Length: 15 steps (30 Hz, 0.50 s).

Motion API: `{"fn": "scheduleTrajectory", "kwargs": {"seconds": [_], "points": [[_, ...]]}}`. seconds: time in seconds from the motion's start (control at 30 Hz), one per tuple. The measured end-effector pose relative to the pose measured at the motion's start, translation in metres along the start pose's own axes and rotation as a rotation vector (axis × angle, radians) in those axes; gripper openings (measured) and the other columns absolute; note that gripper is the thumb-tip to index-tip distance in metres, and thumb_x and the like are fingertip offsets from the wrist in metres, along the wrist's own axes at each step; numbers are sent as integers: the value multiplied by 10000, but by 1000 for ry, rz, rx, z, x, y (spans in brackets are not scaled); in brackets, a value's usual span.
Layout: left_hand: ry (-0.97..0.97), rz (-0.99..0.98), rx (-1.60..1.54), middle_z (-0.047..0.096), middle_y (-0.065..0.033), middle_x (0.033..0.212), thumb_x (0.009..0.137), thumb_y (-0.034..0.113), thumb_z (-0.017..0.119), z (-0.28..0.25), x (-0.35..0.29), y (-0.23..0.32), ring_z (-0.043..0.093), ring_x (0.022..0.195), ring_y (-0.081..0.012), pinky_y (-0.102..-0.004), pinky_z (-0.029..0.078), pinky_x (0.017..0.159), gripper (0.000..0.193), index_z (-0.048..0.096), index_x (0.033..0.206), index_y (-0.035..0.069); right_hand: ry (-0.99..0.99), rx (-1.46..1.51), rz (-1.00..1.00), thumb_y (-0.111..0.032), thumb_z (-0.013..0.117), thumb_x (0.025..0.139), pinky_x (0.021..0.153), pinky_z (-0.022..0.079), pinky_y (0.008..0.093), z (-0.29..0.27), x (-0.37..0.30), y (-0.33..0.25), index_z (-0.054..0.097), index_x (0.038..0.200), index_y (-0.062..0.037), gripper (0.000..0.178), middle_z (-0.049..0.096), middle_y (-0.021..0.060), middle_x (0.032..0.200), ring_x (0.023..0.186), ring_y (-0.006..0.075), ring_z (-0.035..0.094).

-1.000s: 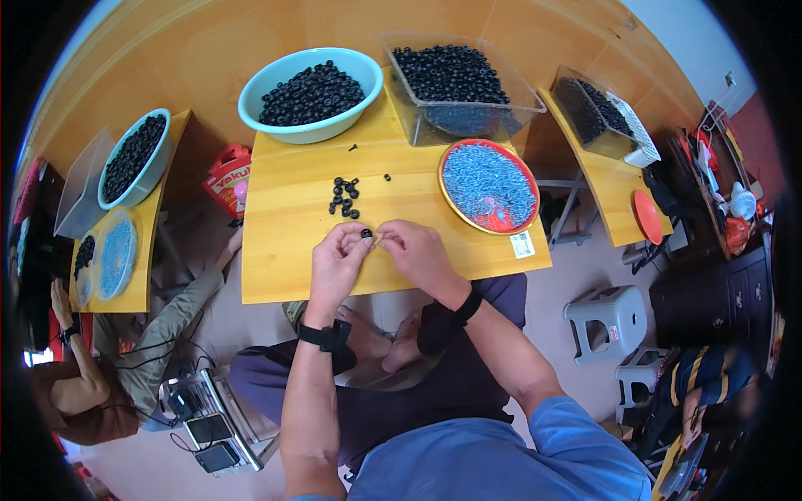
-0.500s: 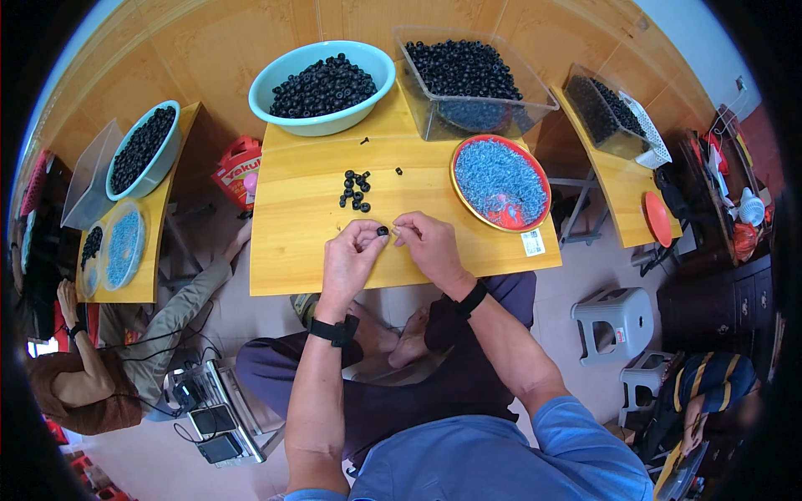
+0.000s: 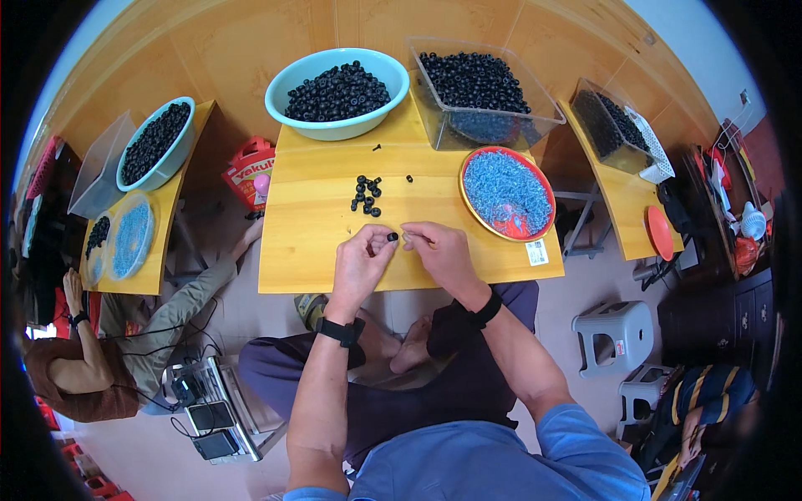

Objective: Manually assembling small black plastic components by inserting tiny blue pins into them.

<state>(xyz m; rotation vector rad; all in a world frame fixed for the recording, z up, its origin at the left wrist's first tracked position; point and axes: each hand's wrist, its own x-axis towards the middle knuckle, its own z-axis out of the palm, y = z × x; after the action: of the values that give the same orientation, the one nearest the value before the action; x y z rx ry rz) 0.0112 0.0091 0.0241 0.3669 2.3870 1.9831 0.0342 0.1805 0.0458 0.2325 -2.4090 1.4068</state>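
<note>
Between the thumb and fingers of my left hand [image 3: 359, 263] is a small black wheel-like part [image 3: 393, 237]. Right beside it, my right hand [image 3: 440, 257] is closed in a pinch on a tiny pale piece, too small to name. Both hands hover over the near edge of the yellow table [image 3: 309, 242], fingertips almost meeting. Beyond them lies a loose cluster of black wheel-like parts [image 3: 366, 200], with a single black part [image 3: 409, 179] to its right. A red tray [image 3: 511, 227] with a yellow rim holds many small bluish clear pieces [image 3: 505, 185].
At the table's back stand a light-blue basin [image 3: 334, 130] and a clear plastic bin [image 3: 434, 125], both full of black parts. A small dark screw-like piece [image 3: 377, 148] lies before the basin. Side tables flank mine; a person [image 3: 79, 367] sits left. A grey stool [image 3: 614, 334] stands right.
The whole view has shifted slightly, so the table and its contents appear lower and further right. My hands keep nearly the same pose, and the black part in the left has turned a little.
</note>
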Motion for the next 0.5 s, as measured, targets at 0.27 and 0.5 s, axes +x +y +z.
{"fn": "scheduleTrajectory", "kwargs": {"seconds": [0.27, 0.5], "points": [[1, 50, 57, 710, -71, 805, 892, 29, 728, 0, 0, 8, 645, 709, -95, -256, 545, 685, 182, 685, 1055, -37, -119, -89, -10, -59, 649, 927, 677, 568, 328, -7, 4, -6, 715, 990, 22, 122, 743, 156, 880, 766, 233, 749], [-4, 73, 63, 717, -88, 807, 888, 35, 737, -1, 0, 4, 664, 719, -103, -261, 553, 692, 179, 704, 1053, -26, -92, -164, -139, -60, 670, 903, 677, 538, 358, -6, 10, -12, 714, 999, 9, 126, 714, 155, 879, 773, 283, 702]]}}
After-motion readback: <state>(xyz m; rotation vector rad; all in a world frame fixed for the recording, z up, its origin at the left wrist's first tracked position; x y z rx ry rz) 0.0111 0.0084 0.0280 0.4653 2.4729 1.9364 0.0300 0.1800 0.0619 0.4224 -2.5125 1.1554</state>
